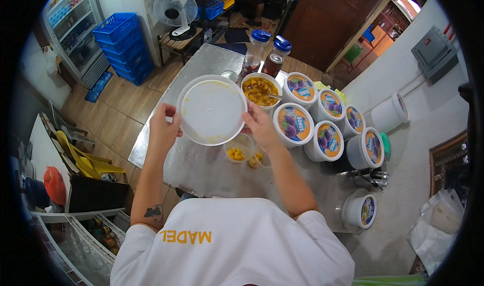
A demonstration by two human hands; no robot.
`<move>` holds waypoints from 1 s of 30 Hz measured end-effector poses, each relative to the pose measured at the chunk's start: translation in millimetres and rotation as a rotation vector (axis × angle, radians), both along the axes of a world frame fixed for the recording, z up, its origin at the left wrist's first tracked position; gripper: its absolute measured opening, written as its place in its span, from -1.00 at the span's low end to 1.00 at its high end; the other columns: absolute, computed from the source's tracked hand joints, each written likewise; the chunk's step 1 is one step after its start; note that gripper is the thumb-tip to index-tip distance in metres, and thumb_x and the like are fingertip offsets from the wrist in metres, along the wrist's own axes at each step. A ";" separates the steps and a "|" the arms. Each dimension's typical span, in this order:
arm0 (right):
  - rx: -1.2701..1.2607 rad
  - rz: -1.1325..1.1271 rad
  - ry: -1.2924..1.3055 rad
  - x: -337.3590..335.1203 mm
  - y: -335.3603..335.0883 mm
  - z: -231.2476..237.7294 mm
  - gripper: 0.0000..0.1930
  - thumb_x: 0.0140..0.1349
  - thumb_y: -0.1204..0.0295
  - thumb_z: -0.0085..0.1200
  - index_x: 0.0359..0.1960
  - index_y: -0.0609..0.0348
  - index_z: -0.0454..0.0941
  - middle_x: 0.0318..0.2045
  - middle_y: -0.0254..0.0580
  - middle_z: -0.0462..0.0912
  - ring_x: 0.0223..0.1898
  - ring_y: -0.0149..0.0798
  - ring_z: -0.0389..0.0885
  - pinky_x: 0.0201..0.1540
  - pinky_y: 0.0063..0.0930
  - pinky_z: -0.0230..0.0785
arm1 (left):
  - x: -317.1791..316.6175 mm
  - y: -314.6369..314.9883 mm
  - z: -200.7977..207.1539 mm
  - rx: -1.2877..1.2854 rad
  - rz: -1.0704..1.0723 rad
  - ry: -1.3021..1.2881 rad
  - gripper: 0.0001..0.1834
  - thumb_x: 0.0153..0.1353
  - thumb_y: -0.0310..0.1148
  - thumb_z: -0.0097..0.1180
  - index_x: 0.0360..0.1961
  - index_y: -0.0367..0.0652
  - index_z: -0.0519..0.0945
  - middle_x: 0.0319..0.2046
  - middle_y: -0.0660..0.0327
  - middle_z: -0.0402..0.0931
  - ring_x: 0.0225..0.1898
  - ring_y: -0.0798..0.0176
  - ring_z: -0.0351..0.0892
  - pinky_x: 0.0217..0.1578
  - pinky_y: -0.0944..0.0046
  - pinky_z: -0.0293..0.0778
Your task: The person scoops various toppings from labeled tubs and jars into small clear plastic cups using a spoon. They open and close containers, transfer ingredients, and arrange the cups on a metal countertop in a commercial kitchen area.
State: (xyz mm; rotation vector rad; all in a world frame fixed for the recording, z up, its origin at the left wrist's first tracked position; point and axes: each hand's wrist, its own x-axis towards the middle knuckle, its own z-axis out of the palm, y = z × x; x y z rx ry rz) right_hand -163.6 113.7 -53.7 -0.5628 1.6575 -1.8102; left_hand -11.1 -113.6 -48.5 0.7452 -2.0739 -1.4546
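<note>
In front of me, above the metal table [186, 167], I hold a round white plastic lid [212, 112] with yellow smears on it. My left hand [165, 125] pinches its left rim, and my right hand [259, 123] grips the right rim. Just beyond my right hand stands an uncovered white tub [245, 95] of yellow-brown fruit chunks in syrup [258, 88], a metal spoon [275, 97] leaning in it. Two clear cups with yellow pieces, one nearer the middle [242, 144] and one by my right forearm [263, 160], rest below the lid.
Several lidded white tubs [293, 124] with purple-and-orange labels crowd the table's right side. Two blue-capped jars [273, 59] stand at the far end. Metal utensils [370, 177] lie at the right. Stacked blue crates [123, 49] and a fan [176, 13] are beyond the table.
</note>
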 end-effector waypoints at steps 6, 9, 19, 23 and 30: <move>-0.131 -0.157 -0.149 -27.6 36.7 35.2 -0.59 0.38 0.37 0.06 0.22 0.19 0.38 -0.08 -0.30 0.62 -0.13 -0.38 0.64 -0.15 -0.42 0.61 | -33.4 14.4 -0.7 0.187 -0.182 -0.016 -0.52 0.31 -0.32 0.16 0.19 -0.22 0.35 -0.06 0.07 0.49 -0.42 0.35 0.60 -0.44 0.33 0.59; -0.040 -0.317 0.212 -77.2 43.0 36.4 -0.62 0.31 0.41 0.15 0.14 0.16 0.46 -0.12 -0.26 0.64 -0.18 -0.36 0.65 -0.23 -0.43 0.59 | -24.9 20.0 -4.2 -0.050 -0.188 0.007 -0.53 0.26 -0.31 0.21 0.14 -0.23 0.42 -0.05 0.07 0.53 -0.36 0.34 0.60 -0.34 0.34 0.55; 0.995 -0.069 1.272 -146.0 12.8 -55.0 -0.71 0.07 0.49 0.21 -0.13 -0.08 0.65 -0.10 -0.26 0.67 -0.06 -0.06 0.60 -0.02 -0.04 0.41 | 78.9 -36.9 -109.8 0.042 -0.114 -0.151 -0.54 0.19 -0.32 0.29 0.07 -0.27 0.50 -0.02 0.04 0.55 -0.11 0.24 0.60 -0.24 0.32 0.55; 0.954 -0.053 1.287 -135.3 13.5 -75.6 -0.71 0.11 0.45 0.19 -0.10 -0.12 0.65 -0.07 -0.28 0.67 -0.03 -0.08 0.58 0.00 0.01 0.38 | 110.6 -51.3 -120.2 0.030 -0.069 -0.182 -0.55 0.18 -0.34 0.29 0.06 -0.27 0.50 -0.03 0.05 0.55 -0.17 0.26 0.61 -0.25 0.32 0.56; 0.873 -0.140 1.183 -98.9 -15.3 -50.1 -0.70 0.12 0.35 0.24 -0.08 -0.01 0.61 -0.07 -0.18 0.66 -0.08 -0.02 0.62 -0.02 -0.09 0.43 | 103.1 -65.8 -125.2 0.016 -0.178 -0.166 -0.54 0.17 -0.32 0.30 0.07 -0.25 0.50 -0.05 0.06 0.56 -0.29 0.29 0.62 -0.28 0.30 0.56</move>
